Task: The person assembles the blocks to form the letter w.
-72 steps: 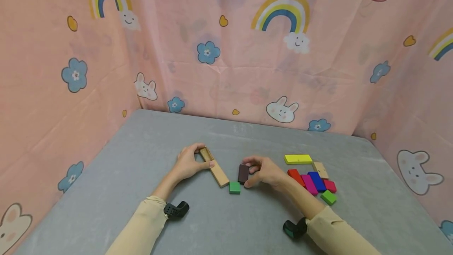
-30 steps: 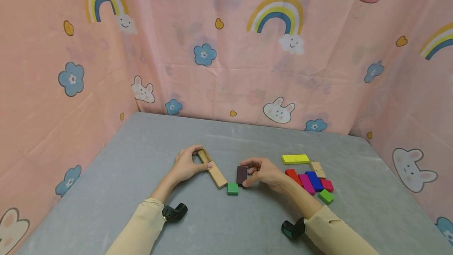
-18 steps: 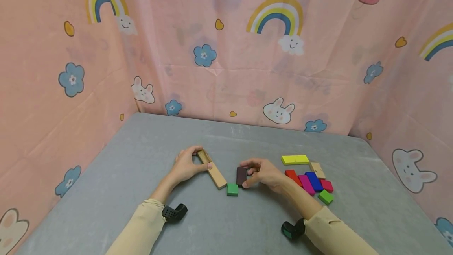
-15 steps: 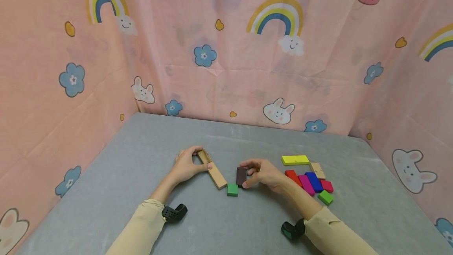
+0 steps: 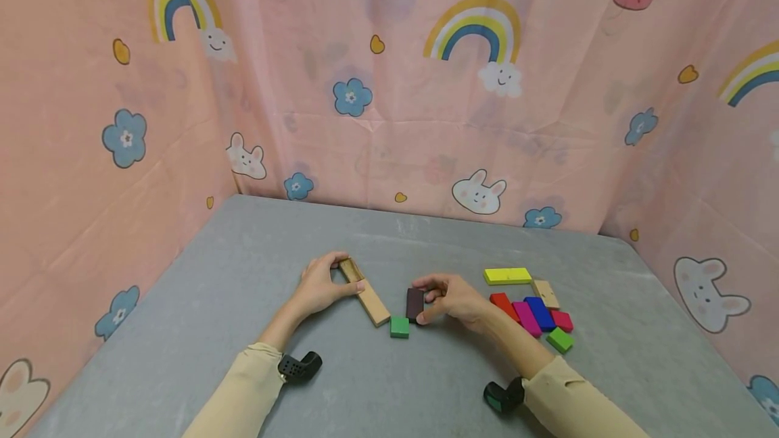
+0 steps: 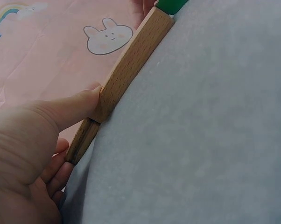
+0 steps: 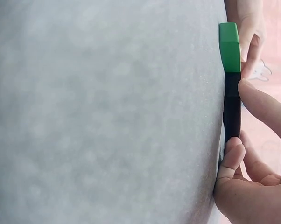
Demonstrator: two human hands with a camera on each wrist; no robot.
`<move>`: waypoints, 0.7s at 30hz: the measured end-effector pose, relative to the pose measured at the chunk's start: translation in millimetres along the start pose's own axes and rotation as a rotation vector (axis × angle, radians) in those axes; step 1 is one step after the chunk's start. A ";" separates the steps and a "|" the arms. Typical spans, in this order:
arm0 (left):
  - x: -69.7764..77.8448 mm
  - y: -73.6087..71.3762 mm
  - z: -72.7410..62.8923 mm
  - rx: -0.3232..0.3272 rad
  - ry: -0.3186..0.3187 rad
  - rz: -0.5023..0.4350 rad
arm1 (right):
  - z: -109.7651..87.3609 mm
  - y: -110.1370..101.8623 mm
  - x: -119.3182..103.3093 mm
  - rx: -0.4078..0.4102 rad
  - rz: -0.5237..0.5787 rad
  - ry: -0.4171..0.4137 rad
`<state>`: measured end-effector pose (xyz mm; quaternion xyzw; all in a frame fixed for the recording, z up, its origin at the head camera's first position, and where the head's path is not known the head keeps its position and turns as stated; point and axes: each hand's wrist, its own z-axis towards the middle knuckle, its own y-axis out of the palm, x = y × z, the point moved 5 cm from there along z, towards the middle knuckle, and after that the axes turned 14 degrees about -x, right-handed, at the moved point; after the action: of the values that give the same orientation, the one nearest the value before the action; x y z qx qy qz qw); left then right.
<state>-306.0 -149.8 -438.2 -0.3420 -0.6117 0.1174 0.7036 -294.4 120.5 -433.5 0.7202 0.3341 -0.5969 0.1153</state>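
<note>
My left hand (image 5: 324, 282) pinches two wooden blocks laid end to end. The thumb presses the pale wooden block (image 5: 373, 301), and the fingertips touch the far end of the darker brown wooden block (image 6: 82, 141). In the head view a dark green block (image 5: 399, 327) lies by the near end of the pale block. Just right of it is a dark brown, nearly black block (image 5: 415, 305), with its long sides running away from me. My right hand (image 5: 453, 300) pinches that dark block between thumb and fingers at its two ends. In the right wrist view the green block (image 7: 230, 46) stands beyond the dark one.
On the grey table (image 5: 365, 391), to the right, lies a group of loose blocks: yellow (image 5: 508, 276), pale wood (image 5: 546, 294), red (image 5: 505, 307), magenta (image 5: 527, 318), blue (image 5: 539, 313), crimson (image 5: 562, 320) and light green (image 5: 560, 340). A pink printed curtain (image 5: 389, 147) encloses the table.
</note>
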 end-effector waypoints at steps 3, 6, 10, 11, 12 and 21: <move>0.0 0.1 0.5 0.000 0.003 0.002 | 0.0 0.2 -0.1 0.002 -0.006 0.002; -0.4 0.0 0.7 0.000 0.008 0.005 | -0.8 1.2 -1.3 -0.006 -0.012 -0.006; -3.2 0.5 0.9 0.002 0.001 0.011 | -6.4 0.8 -4.3 -0.013 -0.008 -0.025; -3.4 0.7 0.7 0.003 0.001 0.012 | -9.6 -0.8 -4.8 -0.003 -0.010 -0.026; -3.6 0.9 0.8 0.001 0.000 0.010 | -13.8 -3.3 -5.4 0.011 -0.016 -0.029; -1.4 0.6 1.3 -0.001 0.019 0.006 | -54.9 -45.9 -5.6 0.118 -0.100 -0.107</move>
<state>-307.4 -149.8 -439.7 -0.3453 -0.6041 0.1162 0.7087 -280.2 184.1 -403.2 0.6753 0.3272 -0.6582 0.0605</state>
